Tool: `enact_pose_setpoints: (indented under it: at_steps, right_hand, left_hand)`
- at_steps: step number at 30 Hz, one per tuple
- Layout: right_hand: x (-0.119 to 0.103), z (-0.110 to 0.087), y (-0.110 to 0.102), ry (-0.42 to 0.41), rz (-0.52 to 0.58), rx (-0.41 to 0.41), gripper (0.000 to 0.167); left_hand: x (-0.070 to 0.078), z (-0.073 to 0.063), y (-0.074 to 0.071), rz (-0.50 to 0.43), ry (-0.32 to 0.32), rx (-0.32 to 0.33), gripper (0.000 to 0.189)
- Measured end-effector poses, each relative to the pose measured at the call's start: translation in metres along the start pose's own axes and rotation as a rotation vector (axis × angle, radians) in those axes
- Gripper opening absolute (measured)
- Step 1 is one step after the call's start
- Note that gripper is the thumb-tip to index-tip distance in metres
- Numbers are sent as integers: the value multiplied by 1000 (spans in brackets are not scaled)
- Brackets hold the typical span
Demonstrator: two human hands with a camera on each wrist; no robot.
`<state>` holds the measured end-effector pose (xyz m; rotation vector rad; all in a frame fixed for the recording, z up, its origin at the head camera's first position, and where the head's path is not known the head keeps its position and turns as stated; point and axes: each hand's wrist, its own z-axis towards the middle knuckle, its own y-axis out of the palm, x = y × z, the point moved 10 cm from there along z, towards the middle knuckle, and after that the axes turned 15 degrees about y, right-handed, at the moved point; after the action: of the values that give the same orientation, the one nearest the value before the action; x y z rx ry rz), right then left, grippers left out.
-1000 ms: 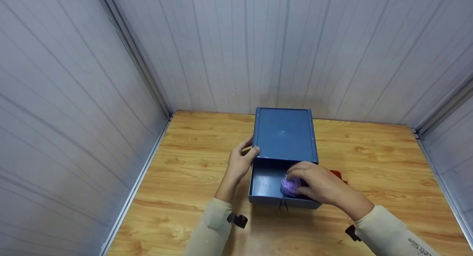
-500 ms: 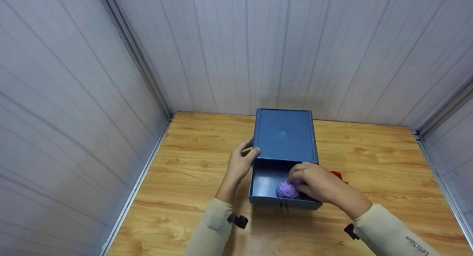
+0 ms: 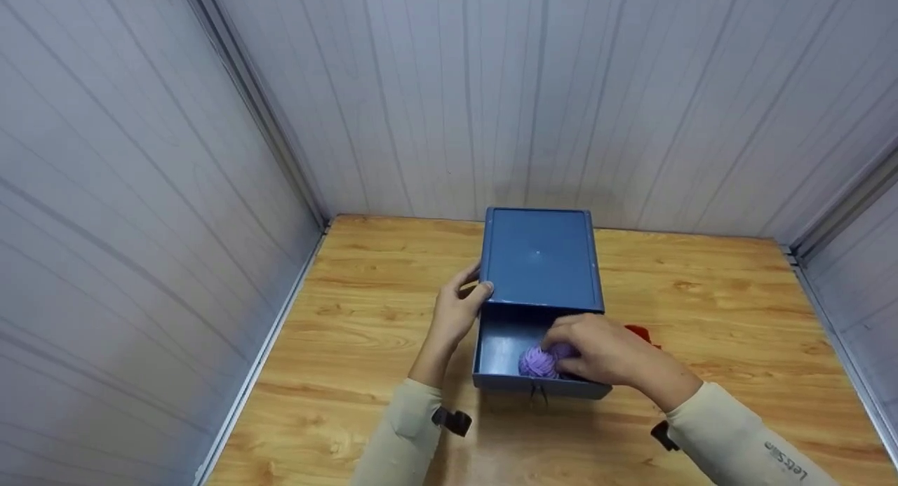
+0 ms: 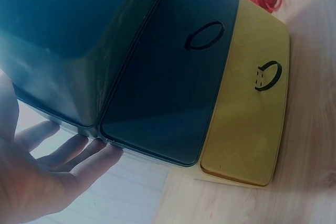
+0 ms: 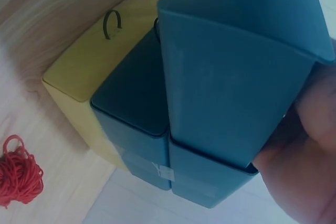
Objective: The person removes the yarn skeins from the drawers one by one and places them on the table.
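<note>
A small blue drawer unit [image 3: 540,258] stands on the table with its top drawer [image 3: 501,383] pulled out. Inside that drawer, at the front right, lies purple yarn [image 3: 538,363], wound into what may be two balls. My right hand [image 3: 596,346] reaches in with curled fingers and thumb around part of the yarn; its palm hides the drawer's right side. On the unit's left side my left hand [image 3: 456,311] rests, thumb on the top corner. In the left wrist view its nearly straight fingers [image 4: 97,166] touch the side. The right wrist view shows the drawer but not the yarn.
Below are a blue drawer front [image 4: 168,82] and a yellow drawer [image 4: 247,98], both shut, with black loop handles. Red yarn [image 5: 18,174] lies on the wooden table [image 3: 365,318] right of the unit. Pale panel walls [image 3: 421,100] enclose the table's back and sides.
The purple yarn has shifted slightly left and toward the drawer's front, and more of it shows beside my right fingers. My right hand has moved slightly; my left hand stays in place.
</note>
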<state>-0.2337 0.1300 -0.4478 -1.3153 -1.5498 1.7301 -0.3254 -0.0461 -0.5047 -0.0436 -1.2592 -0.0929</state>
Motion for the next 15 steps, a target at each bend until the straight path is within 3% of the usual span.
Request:
enact_pose_setpoints:
  at_steps: [5,15]
  right_hand:
    - [1,0,-4,-30,22,16,18]
    - [-4,-7,-24,-162,155,134,18]
  left_hand:
    - [0,-1,0,0,10,0,52]
    - [-2,0,1,-27,2,-2,55]
